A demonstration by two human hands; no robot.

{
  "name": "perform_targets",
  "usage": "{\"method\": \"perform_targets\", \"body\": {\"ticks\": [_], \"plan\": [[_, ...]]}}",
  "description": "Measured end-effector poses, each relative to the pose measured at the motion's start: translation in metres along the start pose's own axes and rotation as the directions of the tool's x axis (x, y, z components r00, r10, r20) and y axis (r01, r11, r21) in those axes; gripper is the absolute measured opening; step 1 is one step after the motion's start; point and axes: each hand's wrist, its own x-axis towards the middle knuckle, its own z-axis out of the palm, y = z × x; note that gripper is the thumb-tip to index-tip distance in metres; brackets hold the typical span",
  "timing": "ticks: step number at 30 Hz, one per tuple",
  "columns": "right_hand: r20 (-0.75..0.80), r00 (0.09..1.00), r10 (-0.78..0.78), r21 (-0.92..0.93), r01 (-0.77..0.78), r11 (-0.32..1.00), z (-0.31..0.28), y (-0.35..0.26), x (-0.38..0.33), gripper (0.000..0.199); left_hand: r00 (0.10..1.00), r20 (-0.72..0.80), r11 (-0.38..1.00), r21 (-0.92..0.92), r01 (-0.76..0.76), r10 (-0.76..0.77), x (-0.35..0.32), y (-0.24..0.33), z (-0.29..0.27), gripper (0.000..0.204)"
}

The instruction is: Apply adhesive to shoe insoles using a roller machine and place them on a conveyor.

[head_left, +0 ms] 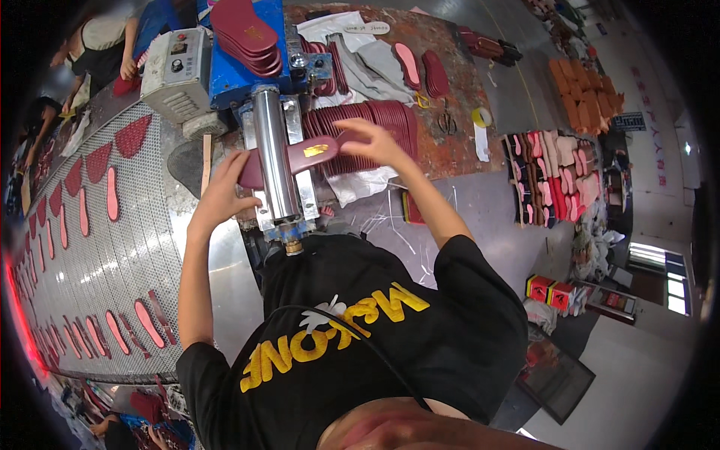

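Note:
A maroon insole (319, 150) with a gold mark lies across a shiny steel roller (271, 150) on a blue machine (240, 82). My left hand (223, 193) grips the insole's end left of the roller. My right hand (373, 142) pinches the other end on the right, its other fingers spread. Just behind my right hand, a long row of maroon insoles (375, 116) stands on edge on the brown worktable (457, 142). More maroon insoles (246, 34) are stacked on top of the machine.
A metal mesh conveyor (127, 247) at the left carries several red and pink insoles. A grey control box (176, 71) sits beside the machine. Other people (97, 49) work at the far left. Racks of pink and red insoles (551, 176) and orange boxes (585, 94) stand at the right.

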Motion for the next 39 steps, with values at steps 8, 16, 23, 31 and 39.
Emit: {"method": "perform_targets", "body": {"ticks": [8,16,23,31,39], "plan": [[-0.082,0.982,0.172,-0.916,-0.142,0.375,-0.029,0.106,-0.016,0.072,0.992,-0.123,0.925,0.38,0.024,0.025,-0.031,-0.046,-0.024,0.075],[-0.111,0.928,0.357,-0.951,-0.204,0.234,-0.012,0.081,-0.002,0.078,0.829,0.103,0.451,-0.799,0.398,-0.55,-0.149,-0.139,0.005,0.054],[-0.269,0.915,0.301,-0.672,-0.402,0.622,-0.017,0.089,-0.03,0.054,0.529,0.188,-0.231,-0.973,-0.015,-0.828,-0.298,-0.21,0.024,0.059],[-0.266,0.827,0.495,-0.322,-0.56,0.763,0.026,0.095,-0.133,0.037,0.116,0.148,-0.144,-0.989,0.041,-0.982,-0.343,-0.312,0.033,0.053],[-0.252,0.867,0.429,-0.366,-0.496,0.787,0.083,0.058,-0.204,0.053,0.161,0.02,-0.011,-0.998,0.06,-0.987,-0.223,-0.41,-0.038,0.047]]}}
